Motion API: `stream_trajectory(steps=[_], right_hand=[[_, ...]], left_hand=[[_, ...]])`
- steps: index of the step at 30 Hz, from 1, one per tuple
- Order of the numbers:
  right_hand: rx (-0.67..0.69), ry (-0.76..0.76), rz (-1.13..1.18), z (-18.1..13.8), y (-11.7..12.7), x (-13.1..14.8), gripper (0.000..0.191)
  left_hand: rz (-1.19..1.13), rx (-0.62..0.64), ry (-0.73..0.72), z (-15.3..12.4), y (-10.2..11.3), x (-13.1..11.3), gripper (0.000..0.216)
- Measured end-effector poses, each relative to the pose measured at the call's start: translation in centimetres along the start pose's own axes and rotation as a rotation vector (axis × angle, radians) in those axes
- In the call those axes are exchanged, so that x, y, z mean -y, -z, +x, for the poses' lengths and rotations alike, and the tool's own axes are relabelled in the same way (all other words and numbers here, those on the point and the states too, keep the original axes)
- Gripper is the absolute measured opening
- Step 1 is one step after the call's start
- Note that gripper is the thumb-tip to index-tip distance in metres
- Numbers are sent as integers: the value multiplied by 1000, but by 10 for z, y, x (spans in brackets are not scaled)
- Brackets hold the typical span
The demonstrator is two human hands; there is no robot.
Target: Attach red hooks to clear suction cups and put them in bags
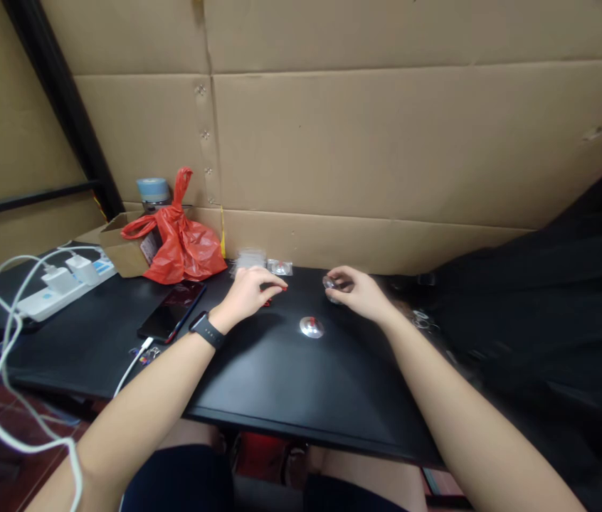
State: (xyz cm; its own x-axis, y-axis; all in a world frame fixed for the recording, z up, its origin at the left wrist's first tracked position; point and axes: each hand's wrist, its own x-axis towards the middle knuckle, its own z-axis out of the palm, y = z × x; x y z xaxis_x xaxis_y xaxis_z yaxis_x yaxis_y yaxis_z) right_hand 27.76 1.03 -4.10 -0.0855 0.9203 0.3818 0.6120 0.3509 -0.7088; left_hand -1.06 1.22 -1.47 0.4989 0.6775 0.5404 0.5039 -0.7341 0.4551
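Note:
My left hand [250, 293] rests on the black table [280, 384] with its fingers curled together; a small red piece shows under the fingertips. A dark watch [206, 330] is on that wrist. My right hand [357, 290] is closed in a pinch on a small clear round object [330, 284]. Between and just in front of the hands lies a small clear disc with a red centre [312, 326]. Small clear packets [280, 267] lie beyond the left hand, against the cardboard wall.
A red plastic bag [181, 242] and a cardboard box [122, 249] sit at the back left. A phone [171, 311] lies beside my left wrist. A white power strip [60, 288] with plugs and cables is at far left. Black cloth [536, 313] covers the right side.

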Motion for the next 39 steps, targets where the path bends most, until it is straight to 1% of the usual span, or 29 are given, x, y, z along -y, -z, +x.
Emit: stream_trajectory(steps=[1,4,7,9,13,21,24,28,31,35,39], right_hand=[[-8,23,43,-2,-4,9,31],[-7,123,152,-9,-17,37,34],[5,189,273,-17,-30,59,37],[1,210,336,-21,-37,68,38],[-15,227,393,-26,-44,76,39],[-34,263,392,-28,-44,81,38],[-40,251,412,-28,-45,80,39],[-31,185,485,-28,-48,77,41],[-9,137,560,-27,-52,75,38],[5,75,638,-26,-56,73,33],[28,65,679,-26,-56,73,36]], left_hand=[[-38,-26,27,0,0,-2,3],[-170,-84,87,0,-1,-9,15],[-269,-98,70,-1,-2,-15,18],[-313,-98,53,-1,-4,-18,17],[-339,-88,39,-2,-6,-25,14],[-344,-115,36,-2,-7,-30,16],[-275,-128,32,-3,-7,-33,16],[-40,-150,37,-6,-5,-39,15],[84,-140,28,-7,-5,-41,17],[150,-141,10,-7,-6,-40,16],[178,-138,-30,-8,-6,-39,16]])
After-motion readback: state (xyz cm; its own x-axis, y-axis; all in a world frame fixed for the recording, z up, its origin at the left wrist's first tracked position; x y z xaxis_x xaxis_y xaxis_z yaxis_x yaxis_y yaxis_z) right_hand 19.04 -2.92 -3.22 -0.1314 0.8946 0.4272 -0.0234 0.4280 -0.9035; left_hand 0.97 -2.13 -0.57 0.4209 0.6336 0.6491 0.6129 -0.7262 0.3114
